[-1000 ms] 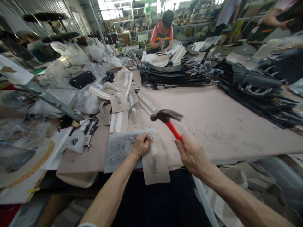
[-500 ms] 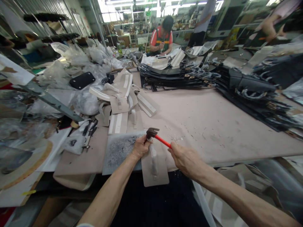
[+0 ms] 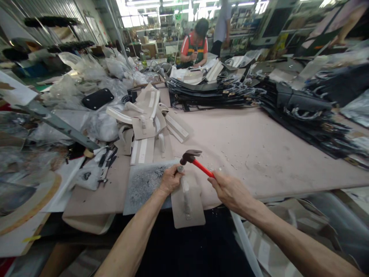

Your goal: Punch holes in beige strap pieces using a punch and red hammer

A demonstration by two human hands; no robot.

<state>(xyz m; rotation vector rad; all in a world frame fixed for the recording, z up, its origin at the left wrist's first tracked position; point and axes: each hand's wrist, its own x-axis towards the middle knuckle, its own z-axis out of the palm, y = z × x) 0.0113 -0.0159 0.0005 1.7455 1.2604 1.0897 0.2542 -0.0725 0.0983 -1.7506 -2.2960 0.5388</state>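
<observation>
My right hand point(image 3: 230, 188) is closed round the red handle of a claw hammer point(image 3: 191, 157). The dark hammer head hangs just above and apart from the round metal end of a punch point(image 3: 180, 169). My left hand point(image 3: 170, 180) grips this punch upright; its lower end is hidden by my fingers. Beneath it lies a beige panel point(image 3: 180, 215) with a plastic-wrapped handle point(image 3: 186, 196) fixed along its middle. The panel reaches over the table's near edge. Under my left hand is a scuffed grey board point(image 3: 132, 204).
Beige panels point(image 3: 144, 129) are heaped behind my left hand. Stacked black bag pieces point(image 3: 207, 96) line the table's back and right. Tools point(image 3: 107, 163) and plastic bags point(image 3: 103, 123) lie to the left, past a metal bar point(image 3: 57, 123). A person point(image 3: 194, 48) sits opposite.
My right hand has lifted the hammer head off the punch, slightly up and to the right, so the punch's end now shows. My left hand stays in place.
</observation>
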